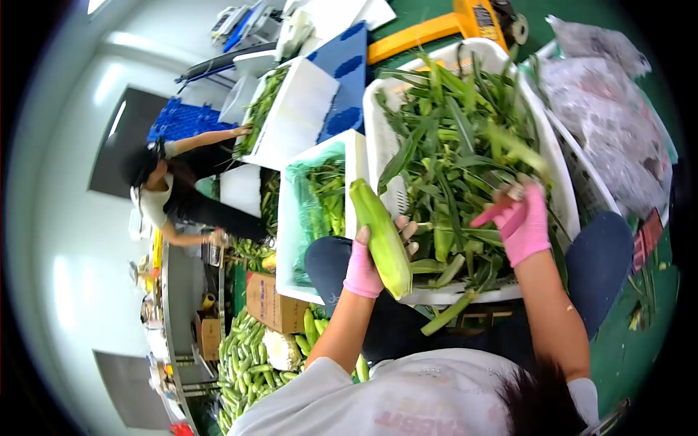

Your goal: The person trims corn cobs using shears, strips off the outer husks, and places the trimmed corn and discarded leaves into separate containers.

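My left hand (pixel 369 263), in a pink glove with bare fingertips, is closed around an ear of corn (pixel 380 240) in its pale green husk. The ear slants over the near edge of a white plastic crate (pixel 379 120). My right hand (pixel 520 211), also in a pink glove, is over the crate with its fingers curled and slightly blurred. A pink pointed part sticks out from it to the left; whether it is glove or tool I cannot make out. A motion-smeared pale husk leaf (pixel 518 149) is just above this hand. Torn green husks (pixel 454 134) fill the crate.
To the left stands a foam box (pixel 287 218) with a green liner and greens. Many ears of corn (pixel 243 363) lie beside a cardboard box (pixel 276 301). A co-worker (pixel 156 192) reaches into another foam box (pixel 298 105). Plastic bags (pixel 603 109) sit at right.
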A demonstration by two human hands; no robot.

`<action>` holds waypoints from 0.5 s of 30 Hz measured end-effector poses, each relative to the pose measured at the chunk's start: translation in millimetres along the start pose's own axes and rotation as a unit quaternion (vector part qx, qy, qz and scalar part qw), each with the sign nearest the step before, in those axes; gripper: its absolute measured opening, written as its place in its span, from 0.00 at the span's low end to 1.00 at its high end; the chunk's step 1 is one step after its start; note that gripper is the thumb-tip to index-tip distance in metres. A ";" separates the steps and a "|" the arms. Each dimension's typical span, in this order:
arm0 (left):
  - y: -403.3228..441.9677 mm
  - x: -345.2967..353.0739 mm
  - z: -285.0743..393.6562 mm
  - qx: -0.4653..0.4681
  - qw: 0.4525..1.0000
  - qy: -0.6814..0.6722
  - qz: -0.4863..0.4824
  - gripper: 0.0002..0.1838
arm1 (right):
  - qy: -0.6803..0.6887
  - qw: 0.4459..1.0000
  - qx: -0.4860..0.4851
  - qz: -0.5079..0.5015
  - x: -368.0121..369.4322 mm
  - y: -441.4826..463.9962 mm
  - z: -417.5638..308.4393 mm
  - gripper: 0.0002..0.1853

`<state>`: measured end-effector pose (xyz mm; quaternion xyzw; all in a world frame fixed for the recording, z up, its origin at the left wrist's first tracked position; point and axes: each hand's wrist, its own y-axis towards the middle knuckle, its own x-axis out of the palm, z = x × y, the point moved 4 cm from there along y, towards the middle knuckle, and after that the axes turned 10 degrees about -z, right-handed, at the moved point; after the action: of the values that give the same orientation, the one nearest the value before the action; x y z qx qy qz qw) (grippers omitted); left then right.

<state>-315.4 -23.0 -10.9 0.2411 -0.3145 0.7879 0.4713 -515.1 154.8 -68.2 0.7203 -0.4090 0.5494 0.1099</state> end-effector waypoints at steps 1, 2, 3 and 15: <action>-5.8 4.1 14.0 0.008 0.999 -0.030 -0.014 0.39 | 0.018 0.999 -0.010 0.030 -1.6 -5.4 -4.5 0.13; -12.0 0.2 25.3 0.002 0.999 -0.033 -0.011 0.40 | -0.011 0.996 0.081 -0.027 -16.5 -5.4 6.0 0.13; -15.1 -8.8 30.1 0.001 0.999 0.050 -0.008 0.40 | -0.040 0.982 0.168 -0.080 -29.7 -9.8 21.7 0.12; -17.8 17.7 10.4 0.166 0.755 0.634 -0.014 0.39 | -0.366 0.895 0.122 -0.223 58.1 -72.6 65.6 0.23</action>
<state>-306.4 -13.7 13.0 -0.2351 0.1956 0.7934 0.5263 -413.9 134.3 -20.3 0.9506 -0.1790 0.2531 -0.0166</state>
